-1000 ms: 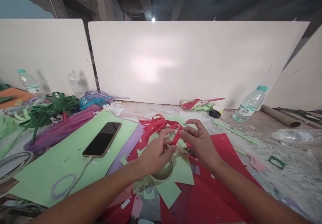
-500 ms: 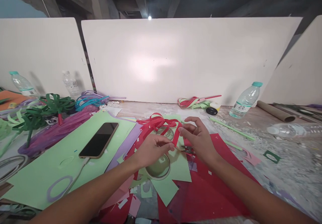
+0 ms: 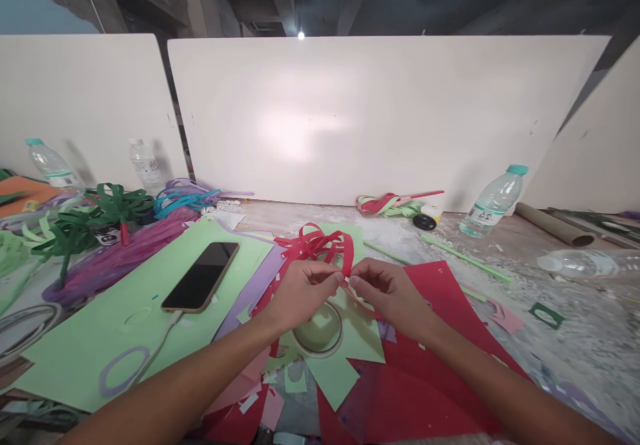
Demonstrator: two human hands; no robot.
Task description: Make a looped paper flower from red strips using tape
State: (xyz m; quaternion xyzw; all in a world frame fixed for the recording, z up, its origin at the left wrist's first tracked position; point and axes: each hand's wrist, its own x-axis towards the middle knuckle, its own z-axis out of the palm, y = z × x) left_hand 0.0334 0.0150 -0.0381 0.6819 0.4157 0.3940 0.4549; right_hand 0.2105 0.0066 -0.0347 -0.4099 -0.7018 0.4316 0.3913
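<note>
My left hand point(image 3: 311, 292) pinches a red paper strip point(image 3: 347, 252), which curves up into a bundle of looped red paper strips point(image 3: 313, 235). At the same spot my right hand point(image 3: 387, 292) closes thumb and forefinger on the strip, the fingertips of both hands nearly meeting. A tiny white bit shows between them; what it is cannot be made out. Just below my hands lies a roll of tape point(image 3: 320, 353) on light green paper point(image 3: 363, 338). Under my right forearm is a sheet of red paper point(image 3: 425, 392).
To the left, a phone point(image 3: 203, 277) with a cable rests on green card point(image 3: 125, 298). Dark green paper loops point(image 3: 120, 202) stand beyond it. A water bottle point(image 3: 493, 205), a cardboard tube point(image 3: 555, 224) and a lying bottle point(image 3: 585, 263) are at right. A white panel point(image 3: 390, 112) rises behind.
My right hand has come down and left, its fingers closing on the strip beside my left fingertips. A small metal tool seen under it earlier is now hidden.
</note>
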